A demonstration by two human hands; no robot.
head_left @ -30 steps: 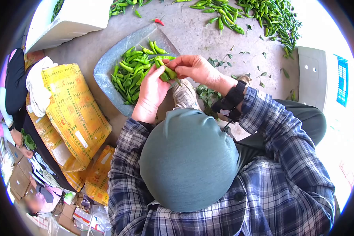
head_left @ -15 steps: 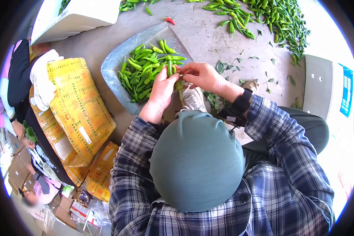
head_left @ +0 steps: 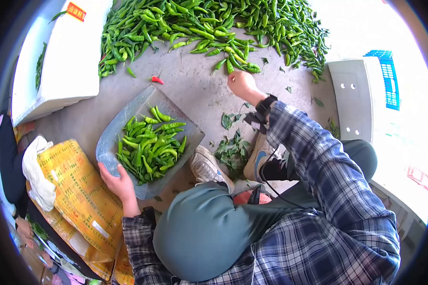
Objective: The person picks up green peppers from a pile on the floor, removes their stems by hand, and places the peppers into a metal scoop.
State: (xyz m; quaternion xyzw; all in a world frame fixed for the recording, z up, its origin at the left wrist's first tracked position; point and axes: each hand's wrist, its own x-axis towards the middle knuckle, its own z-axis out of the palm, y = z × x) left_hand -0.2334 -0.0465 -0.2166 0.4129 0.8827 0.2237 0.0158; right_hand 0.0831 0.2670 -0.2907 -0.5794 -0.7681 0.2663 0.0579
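Observation:
My left hand (head_left: 117, 184) is at the near left rim of a grey scoop-shaped pan (head_left: 107, 135), gripping its edge with thumb and fingers. Inside the pan lies a heap of green chili peppers (head_left: 150, 149). Out ahead, my right hand (head_left: 242, 84) is curled closed over the floor, at the near edge of a large spread of green chili peppers (head_left: 209, 34). Whatever its fingers may hold is hidden from view. One red chili pepper (head_left: 157, 80) lies on the floor just beyond the pan.
Loose leaves (head_left: 233, 151) lie around my shoes (head_left: 209, 165). Yellow-taped boxes (head_left: 83, 185) stand at the left, with a white foam box (head_left: 64, 61) beyond. A grey-white crate (head_left: 359, 95) and a blue basket (head_left: 389, 78) are at the right. Another person's hand (head_left: 24, 232) shows far left.
My hands were together over the pan on a green chili pepper; now they are apart. The left has gone to the pan's rim, the right forward to the spread. The view has shifted.

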